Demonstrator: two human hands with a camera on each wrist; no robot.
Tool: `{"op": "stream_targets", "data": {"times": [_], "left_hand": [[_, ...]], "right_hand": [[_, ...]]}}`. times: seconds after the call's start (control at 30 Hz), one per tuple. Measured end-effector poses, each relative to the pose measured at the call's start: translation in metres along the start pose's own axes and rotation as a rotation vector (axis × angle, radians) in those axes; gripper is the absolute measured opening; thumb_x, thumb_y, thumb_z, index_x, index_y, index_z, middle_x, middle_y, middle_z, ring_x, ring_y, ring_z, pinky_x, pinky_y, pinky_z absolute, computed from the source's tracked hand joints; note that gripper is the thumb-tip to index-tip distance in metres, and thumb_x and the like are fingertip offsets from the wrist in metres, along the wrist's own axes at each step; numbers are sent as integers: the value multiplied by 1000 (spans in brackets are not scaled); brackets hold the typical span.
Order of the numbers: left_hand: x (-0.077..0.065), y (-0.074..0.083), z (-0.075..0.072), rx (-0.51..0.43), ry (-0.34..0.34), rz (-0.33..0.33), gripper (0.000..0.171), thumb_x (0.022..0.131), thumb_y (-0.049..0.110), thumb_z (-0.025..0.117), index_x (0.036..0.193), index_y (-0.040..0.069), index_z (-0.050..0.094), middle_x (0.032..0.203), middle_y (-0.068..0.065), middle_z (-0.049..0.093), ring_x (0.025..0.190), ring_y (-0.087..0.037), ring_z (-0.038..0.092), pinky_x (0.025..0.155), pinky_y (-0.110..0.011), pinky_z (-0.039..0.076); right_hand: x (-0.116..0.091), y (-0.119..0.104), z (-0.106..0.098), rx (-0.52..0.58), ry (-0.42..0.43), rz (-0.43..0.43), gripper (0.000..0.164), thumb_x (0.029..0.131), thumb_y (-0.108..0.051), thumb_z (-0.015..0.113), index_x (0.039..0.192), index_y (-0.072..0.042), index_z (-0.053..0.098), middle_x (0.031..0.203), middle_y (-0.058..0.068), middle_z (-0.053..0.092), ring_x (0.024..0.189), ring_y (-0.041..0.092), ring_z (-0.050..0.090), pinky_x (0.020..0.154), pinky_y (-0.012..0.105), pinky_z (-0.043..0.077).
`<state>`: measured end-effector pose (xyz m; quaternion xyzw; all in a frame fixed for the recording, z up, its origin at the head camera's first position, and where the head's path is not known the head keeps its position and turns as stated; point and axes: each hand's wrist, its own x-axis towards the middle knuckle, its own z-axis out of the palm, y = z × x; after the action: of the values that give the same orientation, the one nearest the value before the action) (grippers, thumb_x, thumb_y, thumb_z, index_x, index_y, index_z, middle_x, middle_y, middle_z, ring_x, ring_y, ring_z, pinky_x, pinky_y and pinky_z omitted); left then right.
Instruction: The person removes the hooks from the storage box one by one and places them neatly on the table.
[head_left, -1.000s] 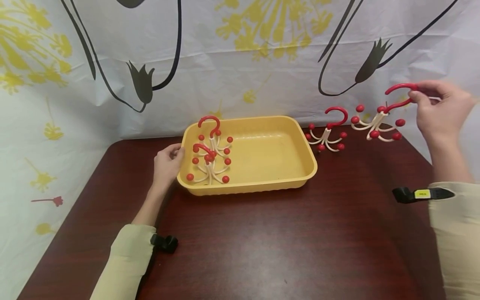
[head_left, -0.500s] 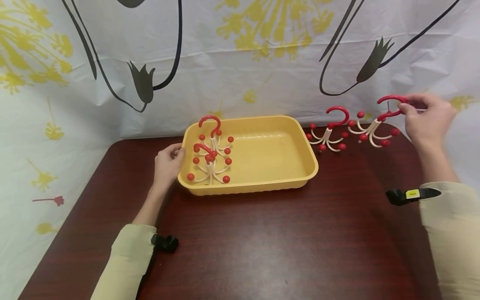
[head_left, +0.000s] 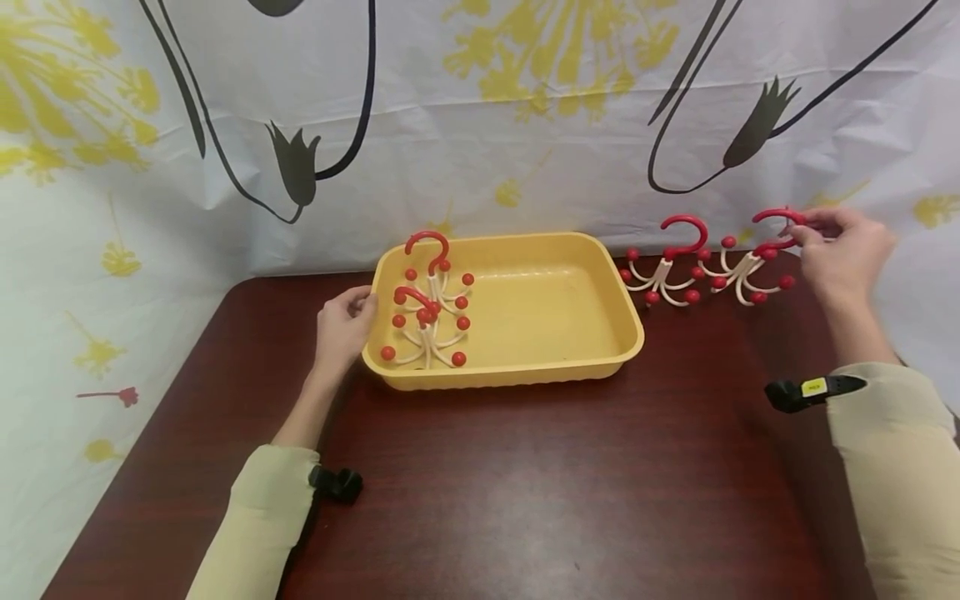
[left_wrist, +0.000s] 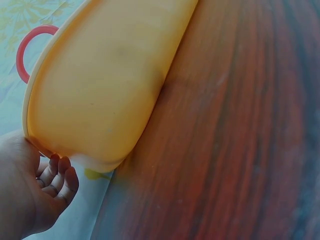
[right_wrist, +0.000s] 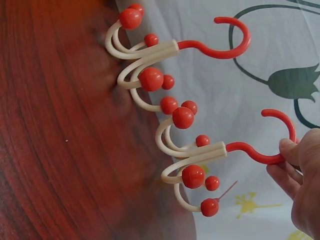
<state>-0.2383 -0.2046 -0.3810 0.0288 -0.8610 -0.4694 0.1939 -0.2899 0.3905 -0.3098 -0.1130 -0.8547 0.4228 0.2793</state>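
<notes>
My right hand (head_left: 849,250) pinches the red hook of a multi-arm hook hanger (right_wrist: 220,148) between thumb and fingers. Its cream arms with red ball tips hang downward, low over the table's back right. Just to its left stands another such hanger (head_left: 663,271), upright with its red hook on top; their ball tips are close together. My left hand (head_left: 347,327) grips the left rim of a yellow plastic tray (head_left: 510,379), and in the left wrist view its fingers (left_wrist: 67,182) curl at the tray's end. Inside the tray's left side stand two more hangers (head_left: 426,329), one behind the other.
The dark red-brown table (head_left: 480,492) carries the tray near its back edge. Behind it hangs a white sheet (head_left: 540,192) printed with yellow and dark flowers. Black wrist straps (head_left: 337,483) sit on both sleeves.
My right hand has come leftward and down with its hanger, bringing it beside the standing one. The left hand still holds the tray's rim. The head view has shifted slightly.
</notes>
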Motion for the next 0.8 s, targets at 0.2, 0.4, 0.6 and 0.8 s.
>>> {"op": "stream_targets", "data": {"times": [0.2, 0.4, 0.6, 0.8], "left_hand": [[0, 0, 1, 1, -4, -5, 31, 99, 19, 61, 119, -4, 71, 92, -17, 68, 77, -21, 58, 64, -17, 43], [0, 1, -1, 3, -1, -12, 31, 99, 18, 61, 119, -4, 71, 92, -17, 68, 77, -20, 59, 65, -17, 43], [0, 0, 0, 2, -2, -14, 32, 99, 19, 61, 119, -4, 71, 93, -17, 68, 78, -20, 59, 65, -16, 43], [0, 0, 0, -3, -5, -16, 32, 100, 19, 61, 120, -4, 71, 93, -17, 68, 78, -21, 59, 64, -16, 43]], "right_hand": [[0, 9, 3, -27, -24, 15, 34, 96, -18, 65, 122, 4, 69, 66, -41, 50, 66, -20, 51, 62, 3, 38], [2, 11, 3, -19, -67, -10, 26, 96, -17, 67, 117, -2, 69, 68, -39, 50, 68, -19, 52, 62, 2, 39], [0, 15, 1, 13, -94, -64, 15, 94, -13, 68, 109, -9, 69, 69, -40, 52, 68, -20, 54, 64, 2, 40], [-1, 17, -3, 43, -119, -59, 19, 94, -14, 70, 112, -11, 68, 73, -37, 55, 70, -20, 55, 66, 1, 41]]}}
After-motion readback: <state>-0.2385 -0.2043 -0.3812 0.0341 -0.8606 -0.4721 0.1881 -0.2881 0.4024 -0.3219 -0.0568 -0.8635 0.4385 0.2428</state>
